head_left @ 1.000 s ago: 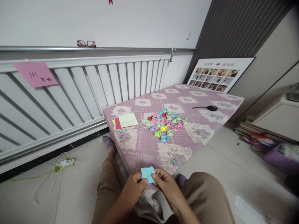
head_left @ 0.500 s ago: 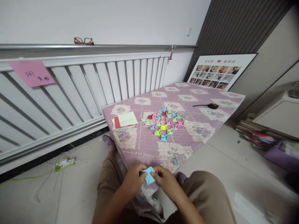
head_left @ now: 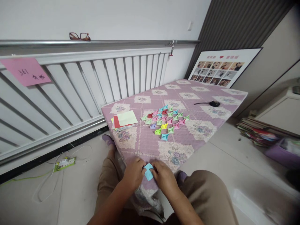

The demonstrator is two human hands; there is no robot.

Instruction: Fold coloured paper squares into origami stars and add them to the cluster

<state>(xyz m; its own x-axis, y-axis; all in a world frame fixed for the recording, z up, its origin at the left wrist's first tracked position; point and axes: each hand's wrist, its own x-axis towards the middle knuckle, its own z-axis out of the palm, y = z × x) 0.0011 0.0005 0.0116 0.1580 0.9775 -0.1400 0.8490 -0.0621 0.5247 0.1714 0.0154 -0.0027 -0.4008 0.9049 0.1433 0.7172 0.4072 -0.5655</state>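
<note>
A small folded light-blue paper [head_left: 148, 172] is held over the table's near corner. My left hand [head_left: 134, 173] grips its left edge, and my right hand [head_left: 163, 175] pinches its right edge, thumbs turned in toward the middle. Farther up the cloth stand several small folded paper pieces [head_left: 164, 126] in green, pink, red, blue, yellow and purple, set in slanting rows. To their left lies a stack of paper squares [head_left: 127, 118], pale green on top with red below it.
The table [head_left: 145, 147] has a purple flowered cloth. A black object with a thin handle [head_left: 214, 103] lies at its right. Glasses [head_left: 80, 36] rest on the pipe above the radiator [head_left: 122, 75]. A power strip [head_left: 65, 163] is on the floor.
Both hands have moved slightly up and left with the blue paper, which looks narrower between the fingers. The camera view has shifted a little.
</note>
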